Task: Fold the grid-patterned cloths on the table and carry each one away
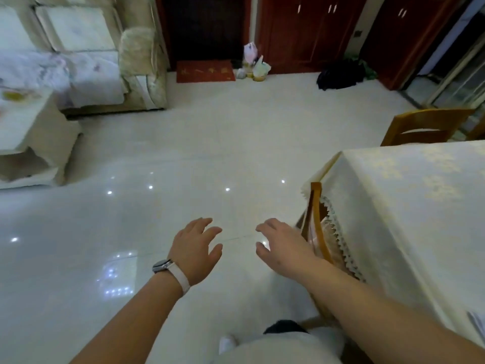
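Both my hands hang in front of me over the shiny white floor, holding nothing. My left hand [195, 248], with a watch on its wrist, has relaxed, spread fingers. My right hand [282, 244] is likewise loose and sits just left of the table's corner. The table [409, 206] at the right wears a cream flowered tablecloth with a lace hem. A sliver of a pale lined cloth [477, 323] shows at the table's near right edge; I cannot tell whether it is folded.
A wooden chair [316, 219] is tucked under the table's left side; another chair [427, 126] stands behind it. A pale sofa [86, 64] and a white side table [29, 137] are at the left. Red cabinets, a doormat [204, 70] and bags line the far wall.
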`<state>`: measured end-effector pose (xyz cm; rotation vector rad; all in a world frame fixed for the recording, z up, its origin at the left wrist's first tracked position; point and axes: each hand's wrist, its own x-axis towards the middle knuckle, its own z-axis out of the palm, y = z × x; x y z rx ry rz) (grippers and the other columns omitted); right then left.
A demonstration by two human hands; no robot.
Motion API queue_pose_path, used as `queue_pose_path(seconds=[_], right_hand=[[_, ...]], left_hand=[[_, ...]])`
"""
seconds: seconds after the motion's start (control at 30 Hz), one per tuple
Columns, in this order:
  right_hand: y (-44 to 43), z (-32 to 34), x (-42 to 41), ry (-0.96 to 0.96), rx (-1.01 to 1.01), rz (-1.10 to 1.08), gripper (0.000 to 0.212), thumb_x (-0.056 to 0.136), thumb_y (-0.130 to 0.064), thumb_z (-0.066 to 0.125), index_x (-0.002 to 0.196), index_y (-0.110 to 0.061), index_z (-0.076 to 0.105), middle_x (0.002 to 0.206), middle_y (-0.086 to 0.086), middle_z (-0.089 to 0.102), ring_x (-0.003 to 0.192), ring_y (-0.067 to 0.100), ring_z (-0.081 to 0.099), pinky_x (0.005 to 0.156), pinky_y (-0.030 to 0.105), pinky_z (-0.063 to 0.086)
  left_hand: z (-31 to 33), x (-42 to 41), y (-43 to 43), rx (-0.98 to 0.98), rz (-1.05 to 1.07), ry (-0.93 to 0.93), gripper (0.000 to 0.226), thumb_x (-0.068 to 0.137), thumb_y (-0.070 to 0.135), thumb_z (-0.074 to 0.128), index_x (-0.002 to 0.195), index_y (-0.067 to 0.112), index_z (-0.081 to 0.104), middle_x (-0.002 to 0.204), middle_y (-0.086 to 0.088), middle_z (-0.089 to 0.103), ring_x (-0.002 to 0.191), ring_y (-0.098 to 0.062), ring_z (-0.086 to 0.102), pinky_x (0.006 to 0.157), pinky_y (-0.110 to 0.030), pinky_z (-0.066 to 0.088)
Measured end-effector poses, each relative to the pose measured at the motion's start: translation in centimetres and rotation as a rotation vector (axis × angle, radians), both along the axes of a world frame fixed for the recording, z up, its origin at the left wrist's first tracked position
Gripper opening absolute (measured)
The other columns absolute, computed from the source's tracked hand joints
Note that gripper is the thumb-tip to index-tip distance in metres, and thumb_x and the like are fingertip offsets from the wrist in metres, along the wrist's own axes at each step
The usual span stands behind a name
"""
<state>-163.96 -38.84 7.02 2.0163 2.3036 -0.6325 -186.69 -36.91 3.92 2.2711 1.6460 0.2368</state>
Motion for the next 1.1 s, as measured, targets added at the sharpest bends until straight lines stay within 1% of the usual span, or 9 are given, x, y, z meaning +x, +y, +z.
queue_pose_path(seconds=[0.1,0.2,0.37,0.53,0.63,0.73,0.9,1.0,1.1], right_hand=[[2.5,-0.1,-1.7,-0.015,-0.008,0.032,0.045,0.097,-0.038,0.042,0.141,-0.025,0.044,0.142,-0.003,0.043,0.123,0.02,0.048,0.097,0.034,0.042],[5.2,-1.0,-3.3,0.025,-0.034,0.065,0.045,0.097,-0.037,0.042,0.14,-0.022,0.045,0.142,-0.002,0.043,0.122,0.021,0.048,0.101,0.037,0.042],[10.4,-3.0,-4.8,0.079,-0.077,0.108,0.044,0.098,-0.036,0.042,0.14,-0.021,0.045,0.141,-0.002,0.044,0.121,0.021,0.048,0.1,0.035,0.041],[19.0,-4.4,-3.7,0.102,-0.073,0.098,0.042,0.098,-0.034,0.043,0.138,-0.022,0.048,0.139,-0.002,0.046,0.121,0.022,0.049,0.099,0.034,0.041],[24.4,-4.1,-2.1,0.09,-0.047,0.081,0.042,0.097,-0.035,0.044,0.136,-0.023,0.049,0.136,-0.001,0.049,0.118,0.023,0.051,0.097,0.034,0.041],[29.1,-3.1,-0.1,0.088,-0.024,0.067,0.042,0.096,-0.035,0.044,0.135,-0.023,0.05,0.134,0.0,0.05,0.117,0.023,0.051,0.096,0.035,0.043],[35.7,-1.8,3.4,0.061,0.022,0.017,0.041,0.096,-0.035,0.044,0.135,-0.022,0.051,0.133,0.001,0.051,0.116,0.024,0.052,0.095,0.035,0.043],[38.2,-1.4,4.6,0.069,0.021,-0.044,0.04,0.097,-0.035,0.043,0.135,-0.023,0.051,0.134,-0.002,0.05,0.117,0.022,0.051,0.095,0.035,0.042],[40.5,-1.6,5.7,0.08,0.017,-0.095,0.04,0.097,-0.036,0.043,0.134,-0.024,0.051,0.133,-0.003,0.05,0.116,0.022,0.052,0.095,0.034,0.043]], left_hand=[[-0.6,-2.1,0.6,-0.028,0.034,0.004,0.041,0.087,0.043,0.055,0.124,0.027,0.061,0.141,-0.003,0.049,0.133,-0.026,0.04,0.105,-0.046,0.038],[-1.3,-3.8,2.0,-0.063,0.068,0.027,0.041,0.088,0.042,0.057,0.126,0.027,0.059,0.144,-0.002,0.046,0.135,-0.025,0.038,0.107,-0.044,0.035],[-2.4,-5.2,6.4,-0.133,0.081,0.068,0.044,0.091,0.046,0.051,0.132,0.031,0.052,0.15,0.002,0.037,0.14,-0.02,0.028,0.111,-0.042,0.03],[-2.5,-4.2,15.7,-0.135,0.046,0.113,0.047,0.09,0.049,0.046,0.132,0.031,0.053,0.15,0.001,0.036,0.14,-0.021,0.027,0.11,-0.04,0.031],[-1.6,-2.3,21.7,-0.122,0.014,0.132,0.045,0.092,0.046,0.049,0.134,0.03,0.051,0.151,0.002,0.034,0.141,-0.02,0.026,0.11,-0.04,0.028],[-0.6,-0.1,27.7,-0.073,-0.023,0.131,0.045,0.092,0.045,0.051,0.134,0.029,0.051,0.152,0.001,0.034,0.141,-0.022,0.027,0.11,-0.041,0.029],[0.6,3.2,35.7,0.046,-0.059,0.054,0.047,0.087,0.039,0.059,0.131,0.023,0.054,0.146,-0.004,0.043,0.135,-0.027,0.039,0.105,-0.045,0.037],[0.5,4.5,38.9,0.025,-0.088,0.058,0.05,0.089,0.043,0.056,0.136,0.025,0.049,0.149,-0.001,0.04,0.136,-0.023,0.036,0.108,-0.041,0.034],[-0.1,5.3,42.7,-0.012,-0.126,0.057,0.051,0.089,0.046,0.053,0.136,0.025,0.049,0.149,-0.001,0.039,0.137,-0.022,0.034,0.109,-0.041,0.033]])
